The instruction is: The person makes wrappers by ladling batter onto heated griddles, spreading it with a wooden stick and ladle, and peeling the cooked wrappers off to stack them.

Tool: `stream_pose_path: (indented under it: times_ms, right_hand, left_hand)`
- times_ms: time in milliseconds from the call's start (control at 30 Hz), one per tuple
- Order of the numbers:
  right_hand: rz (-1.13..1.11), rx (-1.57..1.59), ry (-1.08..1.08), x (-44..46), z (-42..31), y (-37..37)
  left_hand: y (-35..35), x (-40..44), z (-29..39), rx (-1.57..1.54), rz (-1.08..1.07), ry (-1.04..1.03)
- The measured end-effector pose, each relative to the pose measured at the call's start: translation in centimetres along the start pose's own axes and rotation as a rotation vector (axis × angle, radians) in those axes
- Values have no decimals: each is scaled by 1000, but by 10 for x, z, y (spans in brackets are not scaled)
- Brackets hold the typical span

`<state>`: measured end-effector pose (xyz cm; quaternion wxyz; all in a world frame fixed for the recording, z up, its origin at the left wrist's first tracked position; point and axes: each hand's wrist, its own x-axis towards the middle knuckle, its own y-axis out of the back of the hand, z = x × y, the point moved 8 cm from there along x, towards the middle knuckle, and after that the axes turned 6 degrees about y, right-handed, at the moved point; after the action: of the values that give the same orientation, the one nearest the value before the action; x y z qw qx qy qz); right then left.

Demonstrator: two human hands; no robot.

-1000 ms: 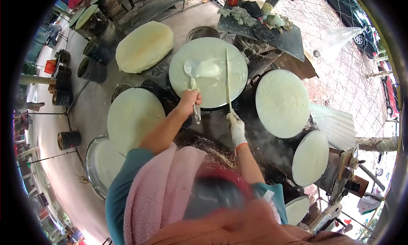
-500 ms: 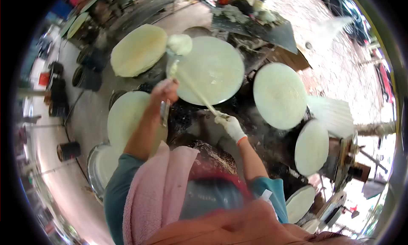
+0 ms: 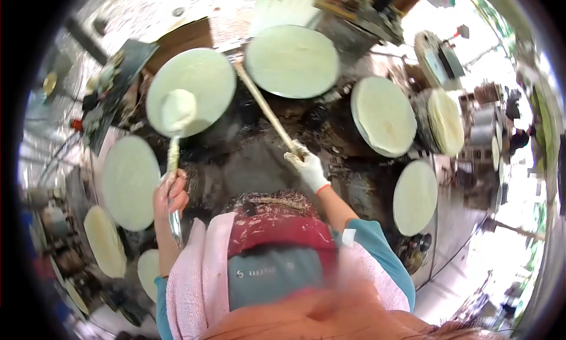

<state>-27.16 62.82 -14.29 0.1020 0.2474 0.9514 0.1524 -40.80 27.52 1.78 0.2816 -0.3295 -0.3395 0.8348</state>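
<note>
The bare left hand [image 3: 171, 192], between 8 and 9 o'clock, has its fingers wrapped round the long-handled, pale-crusted metal ladle [image 3: 173, 154], which carries a creamy-white mound of batter [image 3: 178, 107] over the round, flat, pale-green disc [image 3: 203, 75] at 10 o'clock (whether they touch is hard to tell). Near the centre, the white-gloved right hand [image 3: 308, 168] grasps the long, pale wooden stick [image 3: 263, 104] by its lower end, slanting toward 11 o'clock. The batter looks soft and slippery; the ladle, probably stiff and head-heavy, suits a mid-handle hold, the light, rigid stick an end hold.
</note>
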Motion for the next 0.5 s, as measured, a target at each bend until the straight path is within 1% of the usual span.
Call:
stream_pose_path:
  times_ms: [33,67,100,133,167,200,267,333,367,400,467,500]
  right_hand:
    - [82,-76,-47,-4,19,42]
    - [79,-225,-85,-9,13,86]
    - [45,-325,-238,-12,33,123]
    - [123,-377,-209,-11,38,157]
    - [198,-433,-242,-9,46,190]
    - [244,-515,-282,-7,33,216]
    - [303,-694,-211,16,45,252]
    - [339,-720,-130,41,38,267]
    - [339,-787,-94,56,43,268]
    - [300,-919,-95,72,52,266]
    - [247,-945,-33,94,66,262]
    - [237,-973,18,103,74,262]
  left_hand:
    - [-21,27,-28,-162,-120,142]
    - [-42,50,-51,-326,-231,280]
    - [-63,69,-73,-383,-242,347]
    - [-89,84,-95,-446,-244,409]
    - [-116,97,-110,-447,-248,429]
    - [-139,109,-125,-485,-239,486]
    - [-180,134,-145,-354,-294,483]
    - [-208,155,-155,-122,-237,427]
    - [-221,163,-157,-6,-208,399]
    - [-235,169,-160,59,-184,395]
    - [-259,185,-159,185,-148,377]
    - [-267,194,-159,196,-141,387]
